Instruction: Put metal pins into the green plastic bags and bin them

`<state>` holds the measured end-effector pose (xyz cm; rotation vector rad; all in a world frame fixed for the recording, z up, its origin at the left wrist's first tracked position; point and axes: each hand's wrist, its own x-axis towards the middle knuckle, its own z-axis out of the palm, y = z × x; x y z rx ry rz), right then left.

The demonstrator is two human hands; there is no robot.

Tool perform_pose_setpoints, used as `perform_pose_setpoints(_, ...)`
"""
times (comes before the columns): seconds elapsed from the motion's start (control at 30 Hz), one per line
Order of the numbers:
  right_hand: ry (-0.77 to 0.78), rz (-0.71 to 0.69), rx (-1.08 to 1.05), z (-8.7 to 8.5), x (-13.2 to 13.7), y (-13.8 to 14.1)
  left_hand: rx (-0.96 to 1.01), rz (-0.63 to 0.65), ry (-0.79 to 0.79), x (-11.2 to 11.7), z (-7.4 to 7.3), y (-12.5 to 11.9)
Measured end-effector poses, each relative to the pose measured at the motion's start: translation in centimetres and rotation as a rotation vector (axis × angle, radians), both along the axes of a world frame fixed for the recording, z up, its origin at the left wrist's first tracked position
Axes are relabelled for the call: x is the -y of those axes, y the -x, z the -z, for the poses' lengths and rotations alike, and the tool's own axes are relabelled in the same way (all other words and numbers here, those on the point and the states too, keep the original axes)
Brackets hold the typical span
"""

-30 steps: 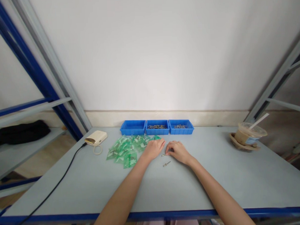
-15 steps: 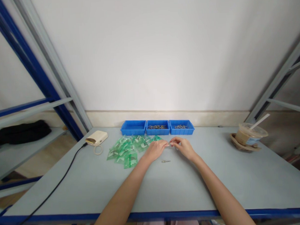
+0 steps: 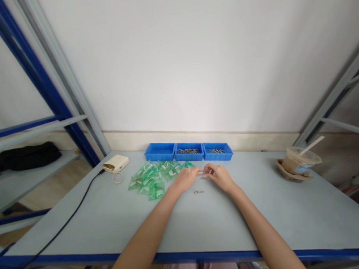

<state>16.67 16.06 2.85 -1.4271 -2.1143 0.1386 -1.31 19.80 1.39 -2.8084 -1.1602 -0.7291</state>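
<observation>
My left hand (image 3: 187,179) is closed in a pinch on a thin, silvery screw-like piece (image 3: 202,172) that spans the small gap between both hands. From the other side, the curled fingertips of my right hand (image 3: 220,176) meet at the far end of this piece; their exact hold is partly hidden. Just below the hands, a single screw with a thicker sleeve-like end (image 3: 198,192) lies on the table. Beside my left hand spreads a pile of small green plastic bags (image 3: 153,176) with metal parts inside.
Behind the hands stand three blue bins: an empty left bin (image 3: 160,156), a middle bin (image 3: 188,156) and a right bin (image 3: 218,157), the last two holding screw-like parts. A cream cabled device (image 3: 117,163) sits left; a drink cup (image 3: 299,161) in a carrier stands right.
The fingers of my right hand have shifted slightly around the small piece, and a metal bit seen under them before no longer shows. The hands stay in nearly the same place.
</observation>
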Motion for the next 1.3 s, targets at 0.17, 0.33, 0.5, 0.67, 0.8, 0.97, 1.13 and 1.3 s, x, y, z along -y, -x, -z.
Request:
perform_pose_setpoints(0.17,-0.059,0.079,0.098,0.05,-0.08,-0.24,0.078,0.008,0.025,0.09,0.22,-0.13)
perform_pose_setpoints(0.33,-0.027,0.087,0.041,-0.22,0.14,-0.08,0.122,0.041,0.043,0.23,0.09,-0.19)
perform_pose_setpoints(0.5,-0.005,0.0,0.007,-0.09,0.05,-0.05,0.079,0.003,0.054,0.42,-0.38,-0.01)
perform_pose_setpoints(0.67,-0.015,-0.003,0.029,-0.04,0.01,-0.16,0.065,0.005,0.048,0.52,-0.4,-0.05)
perform_pose_setpoints(0.8,-0.008,0.019,0.025,-0.27,0.23,-0.01,0.052,0.015,0.026,0.51,-0.37,-0.06)
perform_pose_setpoints(0.97,-0.076,-0.076,-0.073,-0.05,0.03,0.01,-0.008,0.017,0.024,0.63,-0.52,-0.04)
perform_pose_setpoints(1.13,-0.057,-0.094,-0.108,0.03,0.07,0.03,0.021,-0.005,0.011,0.61,-0.28,-0.11)
perform_pose_setpoints(1.3,-0.014,-0.087,-0.175,-0.38,0.61,0.24,0.002,0.007,0.006,0.58,-0.32,-0.05)
